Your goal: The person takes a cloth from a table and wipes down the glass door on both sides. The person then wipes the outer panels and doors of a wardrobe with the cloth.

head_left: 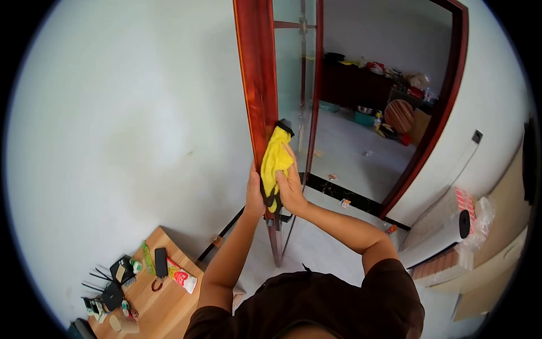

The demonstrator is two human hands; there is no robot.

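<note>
Pressing a yellow cloth to the upright edge of the door, the right hand grasps it, thumb on the near part and fingers spread along its right side. The left hand lies against the other side of the door edge, beside the cloth's lower left border; whether it pinches the cloth or only braces the wood, I cannot tell.

The cloth's long axis runs with the door edge, its dark-trimmed top reaching beyond both hands and its lower end hanging between the wrists. It lies between the two hands, with more of it under the right, which is the nearer to its upper part. The glass is on the right hand's side of the wood.

Most of the left fingers are hidden behind the wood. The cloth covers the stretch of edge beneath it, and its lower folds partly hide the handle.
</note>
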